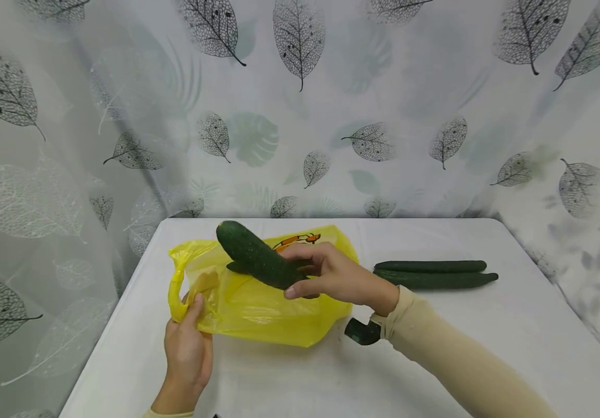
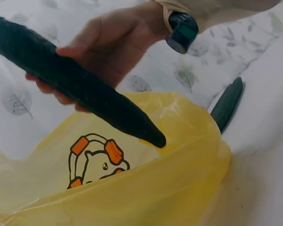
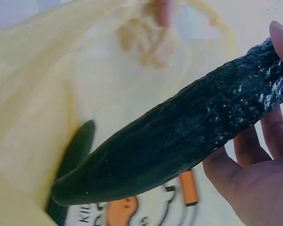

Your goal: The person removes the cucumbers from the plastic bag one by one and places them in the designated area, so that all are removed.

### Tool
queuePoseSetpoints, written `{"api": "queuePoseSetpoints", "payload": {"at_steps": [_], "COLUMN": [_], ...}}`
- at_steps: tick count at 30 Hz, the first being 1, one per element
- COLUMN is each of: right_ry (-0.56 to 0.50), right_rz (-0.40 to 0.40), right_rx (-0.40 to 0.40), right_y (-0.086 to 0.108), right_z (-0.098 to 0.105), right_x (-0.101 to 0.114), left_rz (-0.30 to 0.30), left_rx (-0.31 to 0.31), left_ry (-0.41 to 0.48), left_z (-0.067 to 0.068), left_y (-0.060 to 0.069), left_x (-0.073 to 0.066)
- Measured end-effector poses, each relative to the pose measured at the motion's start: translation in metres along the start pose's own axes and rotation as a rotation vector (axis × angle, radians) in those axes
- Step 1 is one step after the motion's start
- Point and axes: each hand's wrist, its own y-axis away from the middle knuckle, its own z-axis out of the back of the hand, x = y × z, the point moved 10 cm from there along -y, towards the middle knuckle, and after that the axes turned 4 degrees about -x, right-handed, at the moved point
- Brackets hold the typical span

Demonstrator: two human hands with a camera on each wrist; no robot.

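My right hand (image 1: 331,271) grips a dark green cucumber (image 1: 258,255) over a yellow plastic bag (image 1: 279,313). In the right wrist view its fingers curl under the cucumber (image 3: 170,132) with the thumb on top. The cucumber slants, its free end to the left and raised in the head view. My left hand (image 1: 187,342) pinches the bag's left side near a handle loop (image 1: 176,290), thumb in front and fingers partly hidden by the film. Inside the bag lies another cucumber (image 3: 78,146), mostly hidden by the held one. A cartoon print (image 2: 101,162) shows on the bag.
Two more cucumbers (image 1: 436,274) lie side by side on the white table (image 1: 488,348), right of the bag. A black device (image 1: 362,331) sits at my right wrist. A leaf-patterned curtain (image 1: 300,128) hangs behind the table and along its sides.
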Motion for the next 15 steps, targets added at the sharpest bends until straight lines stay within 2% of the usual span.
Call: {"api": "queuePoseSetpoints", "payload": {"at_steps": [5, 10, 15], "right_ry": [-0.053, -0.033, 0.022], "right_rz": [0.038, 0.072, 0.079], "right_rx": [0.008, 0.008, 0.006], "right_y": [0.001, 0.006, 0.016], "right_z": [0.005, 0.013, 0.021], "right_x": [0.027, 0.048, 0.058], "left_rz": [-0.020, -0.024, -0.006], "left_rx": [0.001, 0.006, 0.000], "left_ry": [0.028, 0.025, 0.012], "left_z": [0.000, 0.000, 0.000], "left_y": [0.000, 0.000, 0.000], "left_x": [-0.002, -0.001, 0.001]}}
